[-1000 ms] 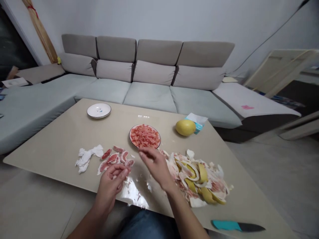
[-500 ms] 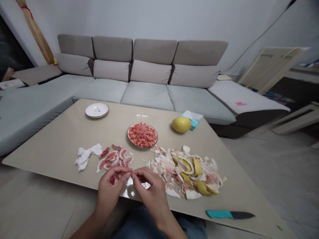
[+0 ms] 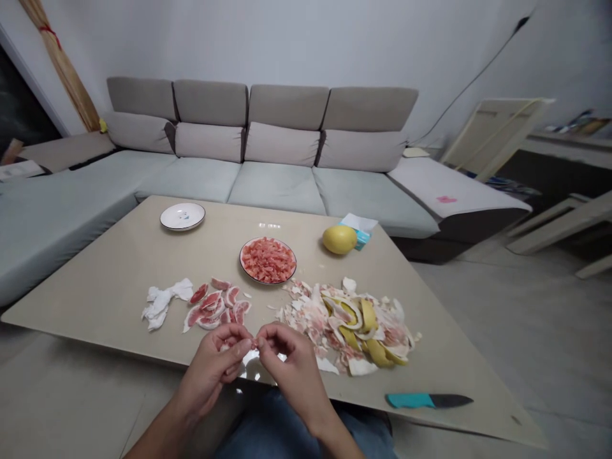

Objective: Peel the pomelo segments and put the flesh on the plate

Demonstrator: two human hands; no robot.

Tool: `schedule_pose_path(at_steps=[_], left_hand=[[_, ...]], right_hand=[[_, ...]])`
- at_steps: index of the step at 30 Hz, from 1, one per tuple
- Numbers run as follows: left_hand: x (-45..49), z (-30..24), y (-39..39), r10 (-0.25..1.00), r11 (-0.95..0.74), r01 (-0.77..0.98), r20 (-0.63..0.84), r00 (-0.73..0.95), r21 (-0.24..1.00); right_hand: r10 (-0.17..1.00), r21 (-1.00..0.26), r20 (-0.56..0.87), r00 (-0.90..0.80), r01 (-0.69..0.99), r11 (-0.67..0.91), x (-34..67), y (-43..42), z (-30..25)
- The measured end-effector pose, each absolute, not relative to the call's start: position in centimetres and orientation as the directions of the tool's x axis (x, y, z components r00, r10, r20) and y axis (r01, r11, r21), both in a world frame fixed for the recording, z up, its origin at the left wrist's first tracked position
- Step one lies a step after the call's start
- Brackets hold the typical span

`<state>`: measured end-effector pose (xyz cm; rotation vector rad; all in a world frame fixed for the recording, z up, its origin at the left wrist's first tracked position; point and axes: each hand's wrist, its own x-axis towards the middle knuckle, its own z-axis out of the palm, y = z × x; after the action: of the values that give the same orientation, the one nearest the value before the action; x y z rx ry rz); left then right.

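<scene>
Your L hand [image 3: 208, 360] curls round a small pink pomelo segment [image 3: 254, 343], w/ R hand [image 3: 291, 370] pinching it at the fingertips, just over the beige table [image 3: 119, 280] edge. Keep pinch light, pull membrane slowly. Round white plate [image 3: 240, 261] of pink pulp sits ahead.

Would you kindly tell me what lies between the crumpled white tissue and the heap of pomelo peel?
The head view shows pink pomelo segment pieces there, beside the crumpled white tissue, with small scraps nearer the heap of pomelo peel.

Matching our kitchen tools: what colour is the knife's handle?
The knife's handle is teal, clearest in the head view.
</scene>
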<state>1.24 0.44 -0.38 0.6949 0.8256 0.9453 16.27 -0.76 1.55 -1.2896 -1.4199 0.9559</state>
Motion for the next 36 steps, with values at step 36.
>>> schedule_pose_path(at_steps=[36], left_hand=[[1.0, 0.0, 1.4, 0.765, 0.515, -0.249, -0.309, 0.565, 0.82]], right_hand=[[0.996, -0.959, 0.084, -0.037, 0.269, 0.091, 18.9, -1.5, 2.4]])
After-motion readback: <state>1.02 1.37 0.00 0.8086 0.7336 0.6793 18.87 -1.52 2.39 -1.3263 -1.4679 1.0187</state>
